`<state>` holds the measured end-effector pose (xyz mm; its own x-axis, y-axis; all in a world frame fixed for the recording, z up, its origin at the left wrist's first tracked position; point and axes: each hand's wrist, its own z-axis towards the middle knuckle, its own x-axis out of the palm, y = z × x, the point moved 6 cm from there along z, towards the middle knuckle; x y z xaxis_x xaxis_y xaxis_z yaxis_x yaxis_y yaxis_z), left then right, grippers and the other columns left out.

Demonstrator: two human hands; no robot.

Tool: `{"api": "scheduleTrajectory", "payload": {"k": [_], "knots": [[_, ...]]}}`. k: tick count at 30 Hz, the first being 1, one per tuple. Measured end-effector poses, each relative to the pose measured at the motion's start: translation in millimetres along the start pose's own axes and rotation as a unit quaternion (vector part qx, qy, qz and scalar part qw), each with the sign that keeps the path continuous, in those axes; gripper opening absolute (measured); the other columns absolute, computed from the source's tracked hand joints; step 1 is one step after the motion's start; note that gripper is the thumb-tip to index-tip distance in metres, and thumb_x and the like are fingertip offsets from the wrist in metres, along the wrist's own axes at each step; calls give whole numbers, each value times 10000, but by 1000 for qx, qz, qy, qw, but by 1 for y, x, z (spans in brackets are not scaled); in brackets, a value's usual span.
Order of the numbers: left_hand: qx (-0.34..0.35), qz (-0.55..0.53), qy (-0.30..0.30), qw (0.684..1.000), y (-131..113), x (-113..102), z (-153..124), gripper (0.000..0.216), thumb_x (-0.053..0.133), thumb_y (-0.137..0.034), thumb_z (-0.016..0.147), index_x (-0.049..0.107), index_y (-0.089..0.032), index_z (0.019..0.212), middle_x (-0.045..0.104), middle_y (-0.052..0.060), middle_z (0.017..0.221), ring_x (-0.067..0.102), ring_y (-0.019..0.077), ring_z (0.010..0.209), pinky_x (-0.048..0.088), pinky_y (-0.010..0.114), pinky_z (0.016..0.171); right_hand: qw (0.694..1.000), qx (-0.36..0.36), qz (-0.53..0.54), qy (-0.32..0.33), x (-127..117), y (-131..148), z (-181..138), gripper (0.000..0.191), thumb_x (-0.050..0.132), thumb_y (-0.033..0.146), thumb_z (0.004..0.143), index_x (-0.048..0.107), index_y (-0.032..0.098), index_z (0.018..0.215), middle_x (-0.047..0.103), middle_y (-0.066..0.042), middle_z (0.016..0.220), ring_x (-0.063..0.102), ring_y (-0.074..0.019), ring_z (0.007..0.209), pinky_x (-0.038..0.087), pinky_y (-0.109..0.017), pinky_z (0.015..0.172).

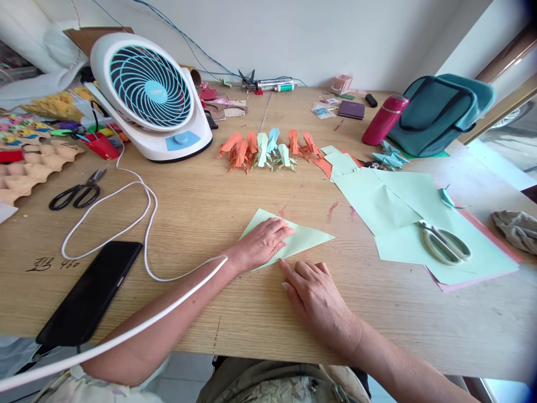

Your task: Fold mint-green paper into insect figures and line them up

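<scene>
A light green sheet of paper (308,237), folded into a triangle, lies on the wooden table in front of me. My left hand (265,240) rests flat on it with the fingers stretched out, covering its middle and part of its left side. At the paper's near edge is the index fingertip of my right hand (316,296). That hand's thumb stands apart from the index finger, its other fingers are bent, and nothing shows in its grasp. Beyond the sheet stand several folded paper figures (262,150) in orange, green and blue.
Green sheets (403,246) with scissors (445,243) on top lie to the right. A white cable (155,224) crosses over my left forearm. On the left are a fan (153,95), black-handled scissors (78,193) and a phone (90,294). A pink bottle (384,120) and teal bag (436,117) stand back right.
</scene>
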<state>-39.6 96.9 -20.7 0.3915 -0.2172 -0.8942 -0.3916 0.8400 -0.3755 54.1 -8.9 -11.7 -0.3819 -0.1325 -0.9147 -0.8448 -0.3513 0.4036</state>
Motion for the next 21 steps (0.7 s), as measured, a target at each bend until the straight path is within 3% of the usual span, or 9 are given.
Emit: {"api": "scheduleTrajectory", "payload": {"k": [21], "knots": [[6, 4, -1, 1000, -1, 0, 0, 317, 425, -236, 1004, 518, -188, 1303, 551, 122, 1281, 486, 259, 1240, 446, 474, 1075, 998, 39, -24, -40, -7, -20, -8, 370, 382, 258, 1045, 547, 141, 1355, 643, -79, 876, 592, -218, 830, 322, -359, 748]]}}
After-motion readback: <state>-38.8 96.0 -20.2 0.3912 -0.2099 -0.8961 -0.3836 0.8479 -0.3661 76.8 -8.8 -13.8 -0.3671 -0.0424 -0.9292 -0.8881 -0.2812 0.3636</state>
